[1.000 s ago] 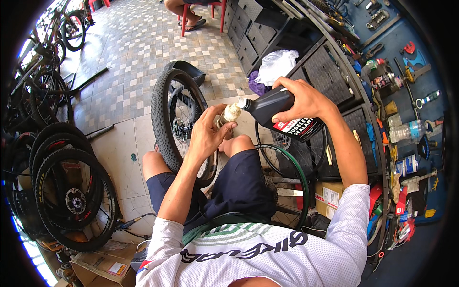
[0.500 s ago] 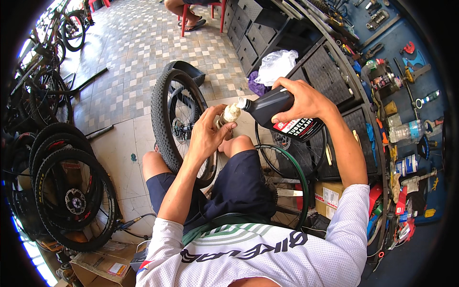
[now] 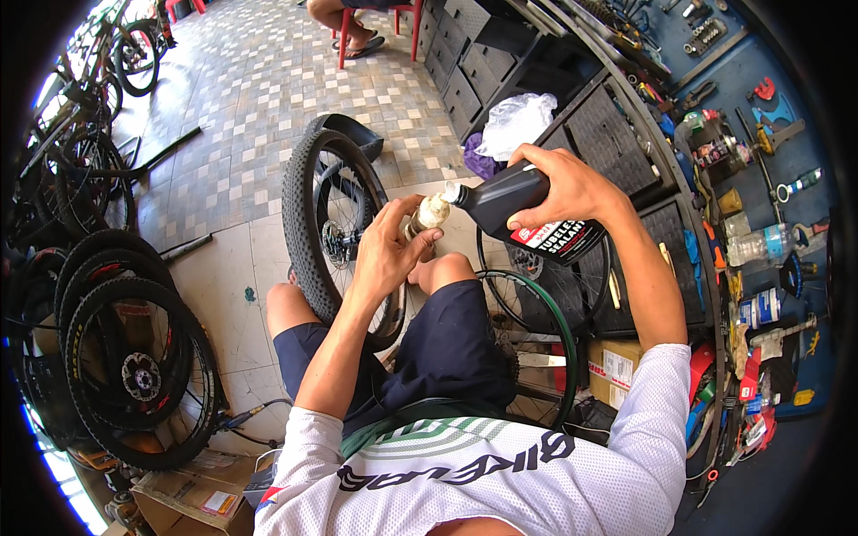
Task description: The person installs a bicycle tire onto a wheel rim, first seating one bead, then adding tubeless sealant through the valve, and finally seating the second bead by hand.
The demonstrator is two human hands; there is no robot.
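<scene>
My right hand (image 3: 565, 189) is wrapped round a black plastic bottle (image 3: 500, 198) with a red and white label. The bottle is tipped to the left, its neck low. Right at its mouth is the top of a small bottle (image 3: 434, 213), crusted whitish, which the fingers of my left hand (image 3: 393, 239) hold. Any liquid passing between them is too small to make out. A bicycle wheel with a knobby tyre (image 3: 302, 210) stands upright between my legs, just left of my left hand.
Stacked bicycle wheels (image 3: 138, 375) stand at the left. Another wheel with a green rim (image 3: 565, 348) is by my right knee. Black drawers (image 3: 617, 134), a white plastic bag (image 3: 518, 125) and a blue tool board (image 3: 804, 268) line the right. A person sits on a red chair (image 3: 416, 27) at the far end.
</scene>
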